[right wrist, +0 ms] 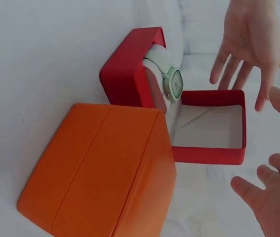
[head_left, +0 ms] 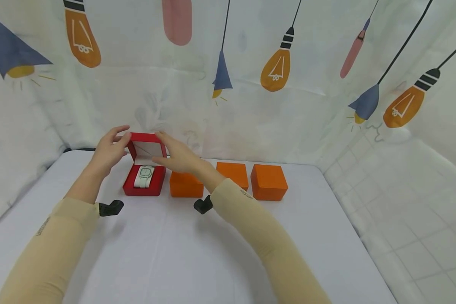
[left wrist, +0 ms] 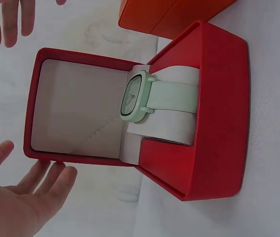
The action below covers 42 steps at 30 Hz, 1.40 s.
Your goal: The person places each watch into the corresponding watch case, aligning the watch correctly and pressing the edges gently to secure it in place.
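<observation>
A red watch box (head_left: 152, 188) stands on the table with its lid (head_left: 144, 137) raised, showing a pale lining. Inside, a mint green watch (left wrist: 136, 98) is wrapped around a white cushion (left wrist: 167, 123). Beside the lid's left side is my left hand (head_left: 111, 147), its fingers (left wrist: 36, 175) extended and fingertips right at the lid's edge. On the opposite side, my right hand (head_left: 182, 155) has its fingers spread near the lid; the right wrist view shows a gap between its fingertips (right wrist: 243, 185) and the lid.
Three orange boxes stand in a row to the right: the nearest orange box (head_left: 186, 186) beside the red one, then the middle box (head_left: 233, 173) and the far-right box (head_left: 269, 182). Behind the white table (head_left: 167, 253) hangs a curtain (head_left: 243, 118) printed with lamps and bulbs.
</observation>
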Tool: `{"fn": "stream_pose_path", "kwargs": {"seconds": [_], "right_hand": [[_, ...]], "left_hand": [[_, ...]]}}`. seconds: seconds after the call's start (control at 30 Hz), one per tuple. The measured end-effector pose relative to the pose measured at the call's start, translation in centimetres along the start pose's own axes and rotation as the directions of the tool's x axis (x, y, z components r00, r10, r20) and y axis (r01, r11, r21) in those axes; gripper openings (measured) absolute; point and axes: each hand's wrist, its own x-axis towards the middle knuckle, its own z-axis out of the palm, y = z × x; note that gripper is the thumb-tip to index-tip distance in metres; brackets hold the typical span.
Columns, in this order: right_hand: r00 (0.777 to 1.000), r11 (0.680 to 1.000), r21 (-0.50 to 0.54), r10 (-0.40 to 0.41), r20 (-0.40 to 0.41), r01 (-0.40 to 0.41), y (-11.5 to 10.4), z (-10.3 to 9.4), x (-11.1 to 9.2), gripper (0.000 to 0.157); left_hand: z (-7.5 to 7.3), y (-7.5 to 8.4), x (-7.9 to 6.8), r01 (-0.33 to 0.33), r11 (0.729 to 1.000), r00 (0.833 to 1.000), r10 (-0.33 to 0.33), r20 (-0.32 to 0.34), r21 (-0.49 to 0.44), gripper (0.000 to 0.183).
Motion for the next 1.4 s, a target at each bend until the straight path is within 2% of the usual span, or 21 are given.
{"fn": "stream_pose_path", "kwargs": {"seconds": [0.23,0.4,0.5,0.67,0.9,1.13,1.4], "right_hand": [[1.0,1.0,-0.009,0.011,0.001,-0.011,-0.1,0.2,1.0,0.08],[1.0,0.999,-0.045,0.005,0.003,-0.005,-0.4,0.8,1.7,0.078],[1.0,1.0,-0.028,0.012,0.013,-0.012,-0.7,1.2,2.0,0.077],[0.999,1.0,0.001,0.02,0.03,-0.02,-1.2,1.3,1.9,0.078],[0.998,0.999,-0.03,0.034,0.051,-0.032,-1.4,1.4,1.9,0.077],[0.995,0.994,-0.063,0.094,0.03,-0.092,-1.5,2.0,2.2,0.079],[0.995,0.994,-0.03,0.102,-0.003,-0.102,-1.2,2.5,2.2,0.078]], "left_hand": [[0.2,-0.1,0.6,0.02,0.998,0.999,-0.023,0.043,0.053,0.069],[-0.1,0.1,1.0,0.053,0.994,0.993,-0.063,0.101,0.099,0.069],[-0.2,0.2,1.2,0.063,0.992,0.989,-0.077,0.128,0.11,0.07],[-0.3,0.0,1.3,0.042,0.993,0.991,-0.055,0.122,0.112,0.071],[-0.5,-0.2,1.5,0.027,0.996,0.993,-0.037,0.116,0.087,0.069],[-1.0,0.9,2.1,0.054,0.99,0.98,-0.078,0.185,0.131,0.069],[-1.2,1.0,2.3,0.057,0.982,0.964,-0.1,0.245,0.178,0.066]]}}
